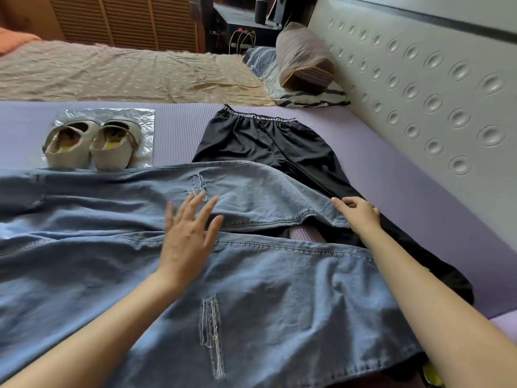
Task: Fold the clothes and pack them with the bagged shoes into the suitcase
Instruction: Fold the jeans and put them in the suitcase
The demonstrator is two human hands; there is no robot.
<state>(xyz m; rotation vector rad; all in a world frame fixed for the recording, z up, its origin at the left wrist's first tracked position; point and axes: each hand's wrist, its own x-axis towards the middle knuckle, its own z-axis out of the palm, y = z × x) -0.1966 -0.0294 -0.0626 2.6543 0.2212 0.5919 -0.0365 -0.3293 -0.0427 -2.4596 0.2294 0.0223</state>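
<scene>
**Bed scene, head view.** A purple mat [179,130] lies beneath both grips. Blue jeans [279,289] are spread across it, running from far left of the left grip to the hems at the right grip. Black trousers [251,138] lie beyond the right grip, waistband farthest away, with one leg passing under the jeans and the right forearm. A pair of beige shoes [89,147] stands on a clear plastic bag [145,119], beyond and left of the left grip, just beside the jeans' far edge. Left grip [190,228]: wide, fingers spread flat over the denim. Right grip [361,212]: narrow, fingers curled on the hem of the farther jeans leg, holding it.
</scene>
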